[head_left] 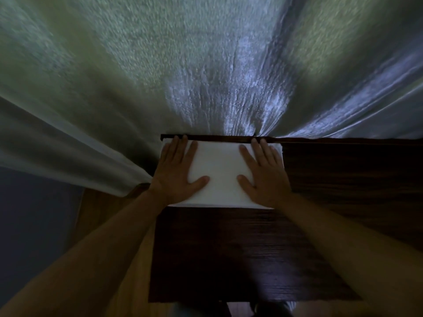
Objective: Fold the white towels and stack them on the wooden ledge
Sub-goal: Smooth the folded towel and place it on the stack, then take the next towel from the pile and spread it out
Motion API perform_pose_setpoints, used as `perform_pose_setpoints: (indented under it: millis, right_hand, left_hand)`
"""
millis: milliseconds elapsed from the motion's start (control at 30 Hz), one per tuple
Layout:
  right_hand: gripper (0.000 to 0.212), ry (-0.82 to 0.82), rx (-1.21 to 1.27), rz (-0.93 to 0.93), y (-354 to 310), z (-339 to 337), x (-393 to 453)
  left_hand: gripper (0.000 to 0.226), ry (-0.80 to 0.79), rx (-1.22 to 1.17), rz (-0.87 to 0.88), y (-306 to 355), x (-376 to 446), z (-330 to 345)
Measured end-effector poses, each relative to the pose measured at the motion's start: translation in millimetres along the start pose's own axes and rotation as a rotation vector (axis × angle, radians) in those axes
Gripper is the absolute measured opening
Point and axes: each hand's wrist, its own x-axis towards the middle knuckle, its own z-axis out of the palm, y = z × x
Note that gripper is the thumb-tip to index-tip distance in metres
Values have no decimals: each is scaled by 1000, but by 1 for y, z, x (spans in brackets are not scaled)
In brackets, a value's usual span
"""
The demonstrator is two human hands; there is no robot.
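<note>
The folded white terry towel [220, 177] lies on the dark wooden ledge [343, 170], pushed against its back rim. My left hand [177, 172] and right hand [263, 177] press it flat, grip wide, fingers straight. It looks soft and light; I'd lift it by the side edges.

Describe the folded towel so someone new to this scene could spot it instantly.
Start at the dark wooden ledge that fills the lower middle of the view, below the pale draped fabric. At its far edge lies the folded white towel, with the left hand and right hand pressed flat on it. It is the only bright white rectangle on the dark wood.
</note>
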Motion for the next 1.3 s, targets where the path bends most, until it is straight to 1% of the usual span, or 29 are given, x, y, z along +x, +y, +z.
perform_pose_setpoints:
  millis: [100,200,267,367,400,433,533,667,733,800,833,900,1000,1133,1300]
  right_hand:
    - [97,-64,-8,-12,4,5,3]
    - [109,-191,-46,17,0,1,8]
    - [112,-264,-60,34,-3,-6,11]
    - [114,-373,-59,15,-6,-30,18]
    - [113,-385,-51,-10,-8,-41,18]
    - [110,-374,-43,-41,-11,-51,16]
    - [101,-333,-10,-113,-14,-80,9]
    - [91,-361,-20,-120,-5,-118,-11]
    - [85,-317,-33,-95,4,-136,-25]
    - [73,-257,-64,-44,15,-154,-42]
    - [65,-228,-95,-16,23,-164,-50]
    - [52,-196,-146,52,41,-183,-68]
    - [45,-180,-177,181,76,-213,-102]
    - [51,-123,-249,353,135,-254,-147]
    - [49,-39,-267,484,212,-308,-209]
  left_hand:
    - [115,-23,7,-1,-1,2,3]
    - [124,-87,34,-6,0,4,3]
    - [129,-155,68,-14,2,6,-1]
    - [136,-307,140,-42,7,14,-22]
    - [138,-339,167,-39,12,16,-32]
    - [138,-339,188,-21,19,17,-41]
    - [129,-237,221,119,47,18,-66]
    - [110,-187,211,298,84,23,-90]
    - [91,-113,225,380,107,28,-101]
    - [63,-58,248,478,131,34,-110]
    - [51,-55,274,517,145,38,-114]
    - [39,-68,334,580,174,46,-121]
    - [36,-40,356,655,225,61,-129]
    - [44,46,335,782,303,83,-144]
    - [52,179,333,902,411,111,-167]
